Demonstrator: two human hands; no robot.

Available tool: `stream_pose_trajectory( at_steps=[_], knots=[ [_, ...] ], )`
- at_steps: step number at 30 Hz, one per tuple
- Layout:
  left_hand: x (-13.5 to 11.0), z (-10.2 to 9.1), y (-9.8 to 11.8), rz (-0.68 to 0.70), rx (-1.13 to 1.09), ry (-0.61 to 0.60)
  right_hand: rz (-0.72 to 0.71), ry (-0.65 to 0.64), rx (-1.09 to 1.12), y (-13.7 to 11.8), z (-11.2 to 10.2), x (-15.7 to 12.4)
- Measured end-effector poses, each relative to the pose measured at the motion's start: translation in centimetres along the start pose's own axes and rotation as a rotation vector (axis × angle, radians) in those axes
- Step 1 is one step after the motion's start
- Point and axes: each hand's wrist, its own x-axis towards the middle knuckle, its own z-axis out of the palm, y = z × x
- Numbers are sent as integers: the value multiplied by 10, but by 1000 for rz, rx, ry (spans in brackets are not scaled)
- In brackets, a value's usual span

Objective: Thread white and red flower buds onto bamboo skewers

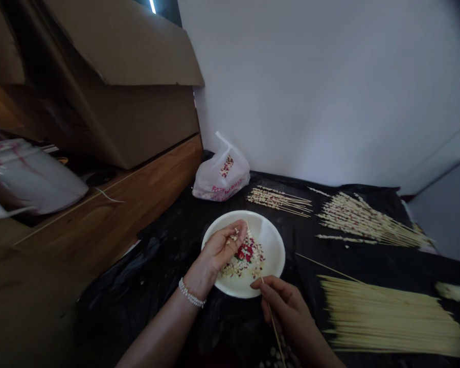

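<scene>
Pinching a slim tan skewer (276, 333): right fingers (279, 286), with left fingers (236, 224) cupping cream pieces (233, 237).

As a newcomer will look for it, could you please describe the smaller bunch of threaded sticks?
By the white wall, find the plastic bag. Just right of it lies the smaller bunch, with fewer sticks than the threaded bunch farther right.

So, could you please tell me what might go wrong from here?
Small pieces sit loosely in the cupped left hand, so some might spill. The right hand pinches a thin stick near its end, which could possibly prick a finger.
</scene>
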Motion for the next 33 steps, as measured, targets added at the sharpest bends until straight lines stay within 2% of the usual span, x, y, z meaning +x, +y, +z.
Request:
stream_pose_trajectory(
  at_steps=[3,8,16,20,28,33],
  knots=[
    [-1,0,-1,16,1,-10,-4,7,-7,2,0,1],
    [-2,2,-2,20,-80,60,3,-14,-8,0,0,1],
    [2,-2,-7,112,-15,105,4,-44,-23,-3,1,-1],
    [-2,-8,-5,164,119,70,27,-51,-11,-1,3,-2],
    [-30,-13,-7,342,291,-77,43,-81,1,2,5,-3],
    [-30,-13,-7,356,319,-132,69,-78,4,-1,6,-3]
  ],
)
